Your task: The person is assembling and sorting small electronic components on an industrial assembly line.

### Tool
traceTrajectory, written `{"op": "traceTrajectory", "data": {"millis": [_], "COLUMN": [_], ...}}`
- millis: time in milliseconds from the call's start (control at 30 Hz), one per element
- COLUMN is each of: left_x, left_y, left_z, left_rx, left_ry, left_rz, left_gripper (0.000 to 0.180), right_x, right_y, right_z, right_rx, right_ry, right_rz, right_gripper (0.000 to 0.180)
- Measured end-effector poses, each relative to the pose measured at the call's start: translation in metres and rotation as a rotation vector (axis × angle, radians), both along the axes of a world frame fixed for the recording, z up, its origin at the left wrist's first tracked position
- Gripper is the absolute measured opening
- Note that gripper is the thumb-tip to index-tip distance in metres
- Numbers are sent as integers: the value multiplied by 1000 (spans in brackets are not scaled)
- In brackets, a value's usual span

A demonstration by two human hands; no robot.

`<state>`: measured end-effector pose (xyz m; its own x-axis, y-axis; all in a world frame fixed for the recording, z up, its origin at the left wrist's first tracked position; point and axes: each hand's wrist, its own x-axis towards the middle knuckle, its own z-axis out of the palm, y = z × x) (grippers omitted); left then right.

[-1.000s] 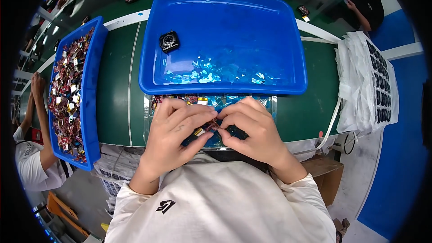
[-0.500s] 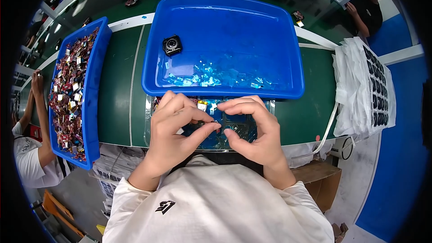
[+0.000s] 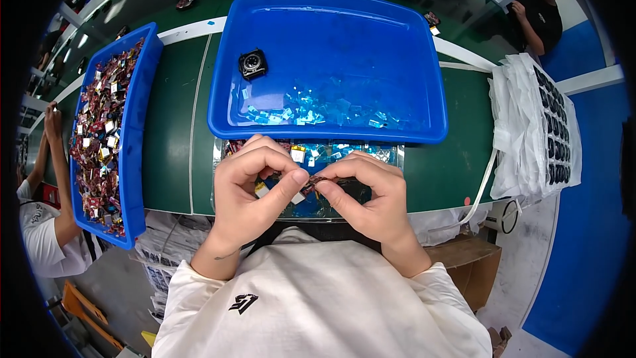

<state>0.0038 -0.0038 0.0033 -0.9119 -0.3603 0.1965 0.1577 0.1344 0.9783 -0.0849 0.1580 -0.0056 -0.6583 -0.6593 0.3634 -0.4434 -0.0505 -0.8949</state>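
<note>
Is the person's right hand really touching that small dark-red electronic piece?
Touching. The head view shows the right hand pinching one end of the small dark-red electronic piece, with no gap visible between them.

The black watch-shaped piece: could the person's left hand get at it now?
Probably yes: nothing covers the black piece and the blue tray is open above. But the left hand must clear the near rim, and its fingers are busy with a small dark-red part.

Green bench [image 3: 173,126] beneath 2 blue bins [image 3: 344,46]
</note>
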Motion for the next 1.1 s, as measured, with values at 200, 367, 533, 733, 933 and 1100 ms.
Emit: {"op": "traceTrajectory", "data": {"millis": [200, 367, 533, 733, 933, 1100], "left_x": [-2, 0, -4, -5, -2, -2], "left_y": [-7, 0, 6, 6, 5, -3], "left_z": [-3, 1, 5, 0, -2, -8], "left_rx": [-60, 115, -96, -147, 41, 121], "left_ry": [-62, -115, -167, -27, -10, 114], "left_rz": [-129, -134, -199, -141, -217, -332], "left_gripper": [13, 20, 14, 11, 10, 10], "right_x": [2, -4, -2, -2, 3, -3], "right_y": [2, 8, 4, 8, 12, 17], "right_z": [3, -3, -3, -5, -3, 1], "right_rx": [-18, -44, -151, -213, -337, -245], "right_ry": [-155, -121, -207, -377, -775, -842], "right_rz": [1, -70, -40, -56, 260, 284], "right_gripper": [12, 11, 14, 8, 11, 14]}}
